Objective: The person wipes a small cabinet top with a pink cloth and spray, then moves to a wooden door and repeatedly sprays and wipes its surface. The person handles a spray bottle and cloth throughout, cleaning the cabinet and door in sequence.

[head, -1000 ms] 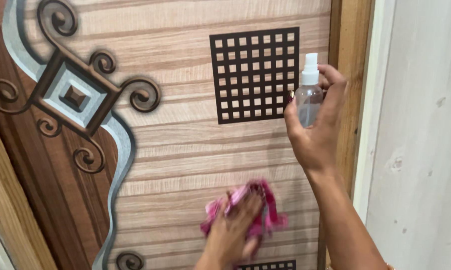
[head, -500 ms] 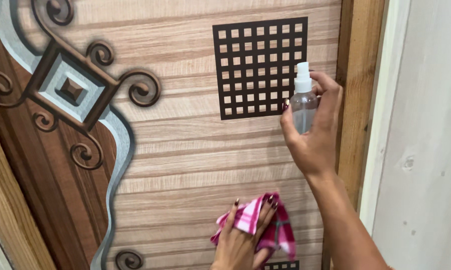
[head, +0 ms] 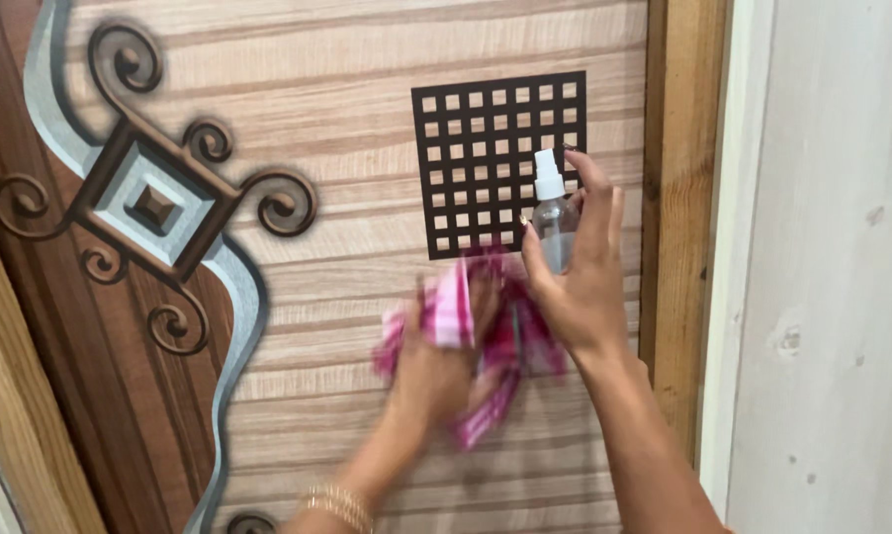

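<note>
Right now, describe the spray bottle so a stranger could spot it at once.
Start at the wood-patterned door and find the dark square lattice panel printed near its right edge. At the panel's lower right corner, the right hand holds the spray bottle upright. It is small and clear with a white nozzle, unlike the blurred pink checked cloth under the left hand.

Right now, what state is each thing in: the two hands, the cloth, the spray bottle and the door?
Left hand: pressing the cloth to the door, blurred.
Cloth: pink checked, bunched, against the door.
Right hand: gripping the spray bottle.
Spray bottle: upright, clear, white nozzle on.
Door: wood-patterned surface, close ahead.
</note>
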